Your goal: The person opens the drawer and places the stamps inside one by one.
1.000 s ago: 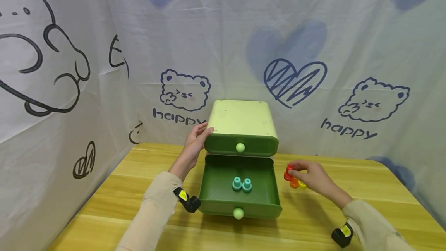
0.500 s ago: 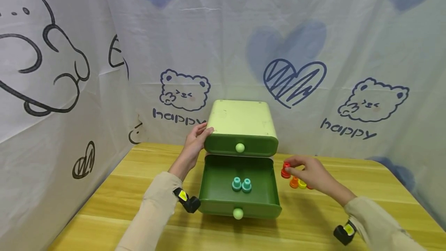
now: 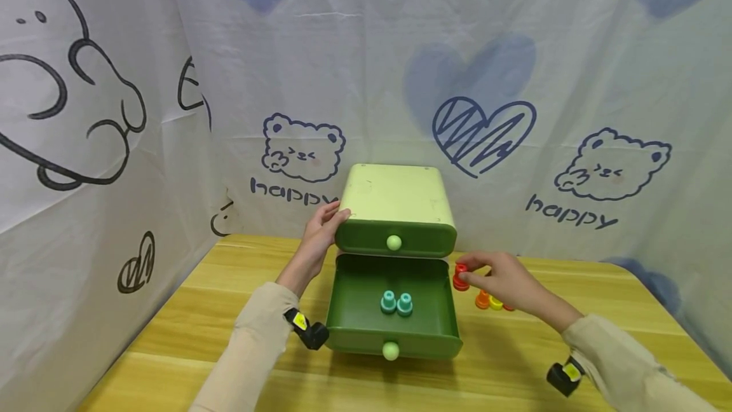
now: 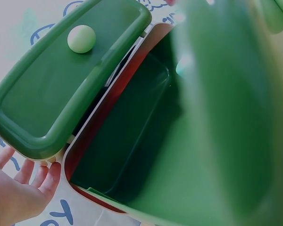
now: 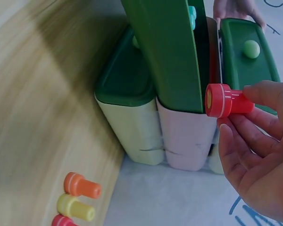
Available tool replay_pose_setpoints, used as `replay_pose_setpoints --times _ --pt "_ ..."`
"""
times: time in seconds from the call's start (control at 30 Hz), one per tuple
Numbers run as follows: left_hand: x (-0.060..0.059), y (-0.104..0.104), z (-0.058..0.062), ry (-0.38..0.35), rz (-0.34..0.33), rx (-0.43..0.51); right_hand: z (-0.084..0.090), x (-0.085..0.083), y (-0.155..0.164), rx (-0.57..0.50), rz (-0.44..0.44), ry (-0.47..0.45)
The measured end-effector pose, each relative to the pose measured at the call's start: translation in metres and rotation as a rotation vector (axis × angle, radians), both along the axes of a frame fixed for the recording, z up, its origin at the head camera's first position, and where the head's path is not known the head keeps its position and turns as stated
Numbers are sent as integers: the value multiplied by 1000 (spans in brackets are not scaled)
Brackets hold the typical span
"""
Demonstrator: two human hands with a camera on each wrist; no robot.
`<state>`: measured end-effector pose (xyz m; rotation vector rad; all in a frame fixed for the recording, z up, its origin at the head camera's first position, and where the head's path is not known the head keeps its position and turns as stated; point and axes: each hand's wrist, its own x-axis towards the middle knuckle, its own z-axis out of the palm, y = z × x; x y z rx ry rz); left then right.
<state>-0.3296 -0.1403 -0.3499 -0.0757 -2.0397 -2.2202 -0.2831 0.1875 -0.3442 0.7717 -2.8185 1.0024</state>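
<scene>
Red peg: the red peg (image 3: 460,277) is pinched just off the right rim of the open lower drawer (image 3: 393,301), lifted clear of the worktop (image 3: 171,329).
Right hand: the right hand (image 3: 503,281) reaches leftward with its forearm low over the worktop; thumb and fingers (image 5: 236,136) pinch the peg's stem, its cap pointing toward the cabinet.
Left hand: the left hand (image 3: 320,229) rests on the left upper corner of the drawer cabinet (image 3: 394,199), fingers straight and slightly spread.
Drawer contents: two teal pegs (image 3: 396,302) stand upright, side by side.
Worktop: an orange peg (image 3: 483,301) and a yellow peg (image 3: 495,303) lie beside the right hand.
</scene>
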Motion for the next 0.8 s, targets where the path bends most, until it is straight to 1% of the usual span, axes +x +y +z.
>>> replay_pose_setpoints --times 0.13,0.4,0.63,0.8 --pt "-1 0 0 3 0 -4 5 0 -5 30 21 4" --pt "-1 1 -1 -3 -7 -8 10 -1 -15 66 91 23" --pt "-1 1 -1 -5 -4 -13 8 -3 -25 108 147 13" --pt "-1 1 -1 -5 1 -6 5 -5 -33 155 203 45"
